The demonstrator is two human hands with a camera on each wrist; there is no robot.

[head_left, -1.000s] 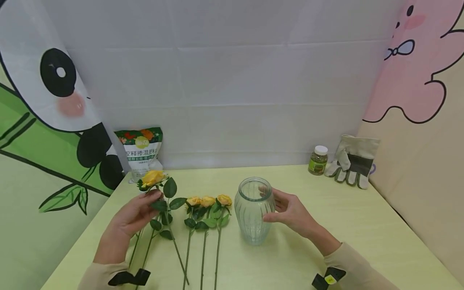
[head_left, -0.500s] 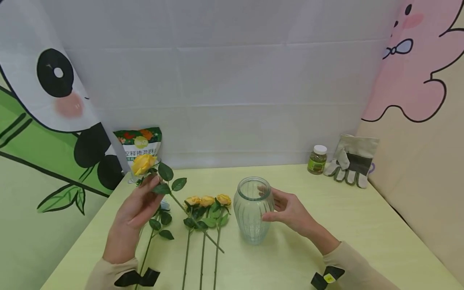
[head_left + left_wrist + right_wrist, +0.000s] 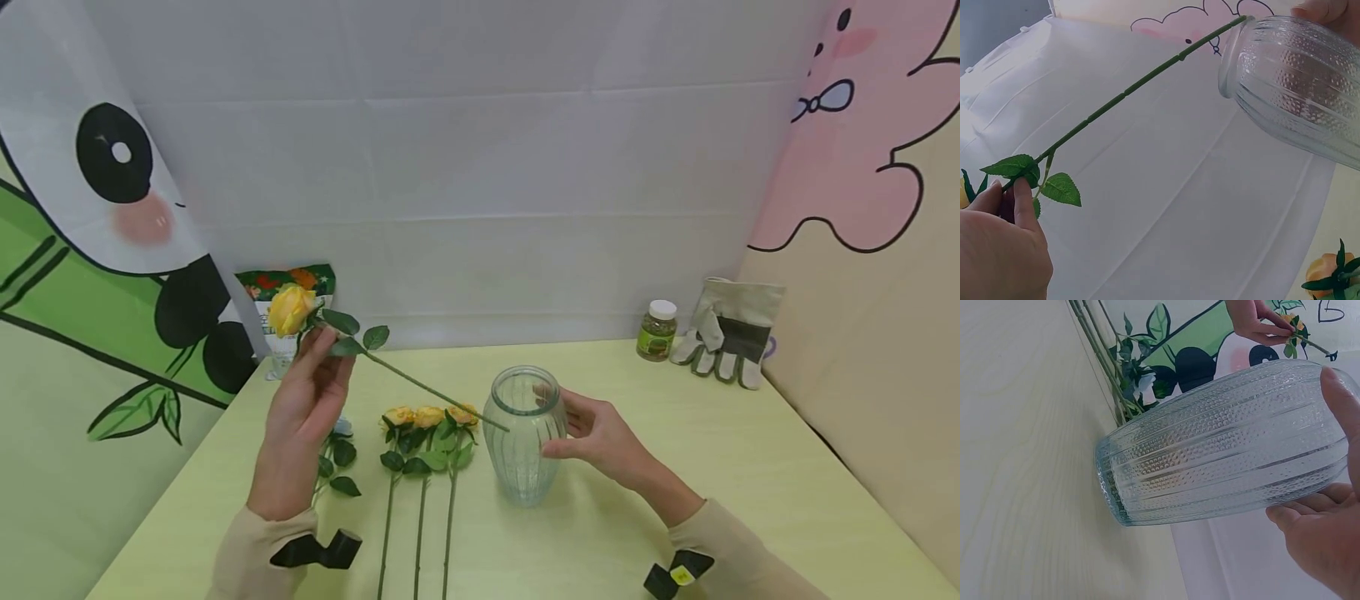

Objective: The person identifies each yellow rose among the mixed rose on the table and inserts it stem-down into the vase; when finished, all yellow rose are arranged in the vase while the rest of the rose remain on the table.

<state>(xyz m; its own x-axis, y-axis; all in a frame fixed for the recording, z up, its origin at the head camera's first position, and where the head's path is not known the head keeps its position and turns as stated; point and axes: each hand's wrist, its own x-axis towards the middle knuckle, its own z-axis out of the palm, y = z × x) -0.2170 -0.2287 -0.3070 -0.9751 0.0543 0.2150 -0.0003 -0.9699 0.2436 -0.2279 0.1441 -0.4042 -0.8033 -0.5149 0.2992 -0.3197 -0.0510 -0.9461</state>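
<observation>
My left hand (image 3: 307, 400) pinches a yellow rose (image 3: 291, 310) by its stem just under the bloom, raised above the table. Its green stem (image 3: 1125, 94) slants down to the right, and the cut end lies in front of the vase's upper part in the head view. Around the side of the clear ribbed glass vase (image 3: 522, 458), my right hand (image 3: 606, 433) curls its fingers and thumb. The vase stands upright on the table. Several fingers of the right hand are partly hidden behind the glass. In the right wrist view, the left hand (image 3: 1257, 322) shows beyond the vase.
Three yellow roses (image 3: 429, 417) lie side by side left of the vase. A pale blue flower (image 3: 342, 427) lies partly behind the left arm. At the back stand a printed bag (image 3: 262, 287), a lidded jar (image 3: 657, 333) and work gloves (image 3: 731, 333).
My left hand has lifted the yellow rose up off the other flowers and tilted it, swinging the stem end right to the vase. The right hand and vase have stayed in place.
</observation>
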